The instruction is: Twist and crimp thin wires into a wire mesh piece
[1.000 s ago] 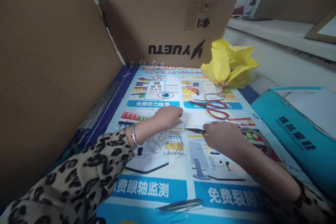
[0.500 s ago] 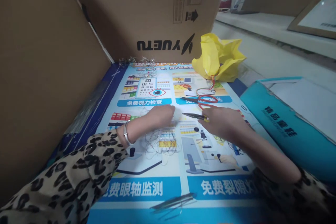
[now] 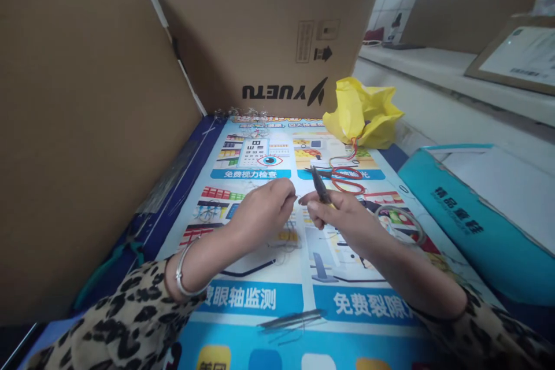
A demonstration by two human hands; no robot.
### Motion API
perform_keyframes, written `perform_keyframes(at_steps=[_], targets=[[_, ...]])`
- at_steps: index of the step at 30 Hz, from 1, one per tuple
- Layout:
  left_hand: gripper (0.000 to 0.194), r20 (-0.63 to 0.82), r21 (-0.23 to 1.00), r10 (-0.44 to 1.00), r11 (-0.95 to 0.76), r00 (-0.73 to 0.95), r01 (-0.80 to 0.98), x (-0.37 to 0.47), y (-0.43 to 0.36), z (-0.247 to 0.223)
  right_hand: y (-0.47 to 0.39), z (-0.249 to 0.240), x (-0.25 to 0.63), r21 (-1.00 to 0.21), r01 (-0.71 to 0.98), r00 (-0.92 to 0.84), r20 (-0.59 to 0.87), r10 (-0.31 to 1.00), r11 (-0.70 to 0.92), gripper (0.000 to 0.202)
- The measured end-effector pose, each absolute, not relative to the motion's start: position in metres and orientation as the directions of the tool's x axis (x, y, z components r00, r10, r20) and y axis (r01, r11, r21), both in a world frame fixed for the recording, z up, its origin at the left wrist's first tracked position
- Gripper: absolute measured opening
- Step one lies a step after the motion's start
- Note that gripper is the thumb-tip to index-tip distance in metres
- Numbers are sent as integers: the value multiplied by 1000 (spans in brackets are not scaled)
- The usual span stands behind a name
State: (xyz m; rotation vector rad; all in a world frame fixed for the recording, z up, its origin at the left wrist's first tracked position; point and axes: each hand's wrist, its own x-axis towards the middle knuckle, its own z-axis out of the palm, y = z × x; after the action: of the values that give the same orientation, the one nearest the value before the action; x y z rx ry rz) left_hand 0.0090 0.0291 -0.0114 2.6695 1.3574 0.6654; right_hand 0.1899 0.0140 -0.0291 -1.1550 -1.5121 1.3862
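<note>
My left hand (image 3: 266, 205) is closed in a pinch over the middle of the printed sheet (image 3: 306, 295), and thin wire (image 3: 288, 237) lies tangled below it. Just to the right, my right hand (image 3: 336, 211) has its fingers wrapped round dark-nosed pliers (image 3: 319, 184), whose tips point up and away. Its index finger reaches toward the left fingertips, with a small gap between. Beyond the pliers lie red-handled scissors (image 3: 349, 179). A bundle of straight thin wires (image 3: 292, 319) rests near the front. What the left fingertips pinch is too small to name.
Cardboard panels (image 3: 260, 29) stand at the back and left. A yellow crumpled bag (image 3: 364, 113) sits at the back right, a teal box (image 3: 459, 208) at the right. Teal-handled pliers (image 3: 102, 274) lie at the left, a wire coil (image 3: 401, 222) beside my right wrist.
The pliers have turned from pointing left to pointing upward in my right hand. Both hands are closer together, and the right index finger now extends. The whole view has shifted.
</note>
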Motion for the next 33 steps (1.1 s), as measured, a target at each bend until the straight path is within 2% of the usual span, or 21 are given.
perform_keyframes(at_steps=[3, 6, 8, 10, 12, 19, 22, 25, 29, 33], targets=[[11, 451, 66, 709, -632, 542, 772, 1, 18, -21, 5, -32, 180, -999, 12, -351, -40, 936, -38, 26], [13, 528, -78, 592, -680, 609, 729, -4, 7, -26, -3, -34, 172, -999, -1, -364, -33, 931, -36, 23], [15, 541, -121, 555, -692, 632, 711, -5, 0, -29, -8, -34, 169, -999, 25, -364, -33, 931, -26, 20], [16, 547, -99, 550, -707, 632, 701, -5, -5, -31, -12, -34, 167, -997, 74, -348, -44, 937, -20, 18], [15, 545, -3, 594, -704, 592, 710, -5, -7, -33, -14, -35, 167, -994, 104, -336, -48, 941, -14, 17], [12, 449, 508, 766, -642, 459, 574, -9, 0, -38, -12, -43, 169, -995, 85, -347, -71, 935, -44, 19], [9, 281, 733, 878, -457, 388, 503, -10, 3, -41, -10, -46, 169, -992, 106, -330, -94, 939, -62, 21], [10, 70, 919, 929, -202, 363, 339, -8, 4, -47, -9, -48, 169, -992, 110, -318, -91, 944, -59, 22], [16, -74, 994, 923, 37, 377, 105, -4, 4, -52, -8, -50, 167, -994, 99, -290, -66, 955, -38, 23], [20, -129, 987, 908, 156, 398, -35, -1, 1, -49, -9, -51, 166, -988, 152, -253, -42, 967, -3, 23]])
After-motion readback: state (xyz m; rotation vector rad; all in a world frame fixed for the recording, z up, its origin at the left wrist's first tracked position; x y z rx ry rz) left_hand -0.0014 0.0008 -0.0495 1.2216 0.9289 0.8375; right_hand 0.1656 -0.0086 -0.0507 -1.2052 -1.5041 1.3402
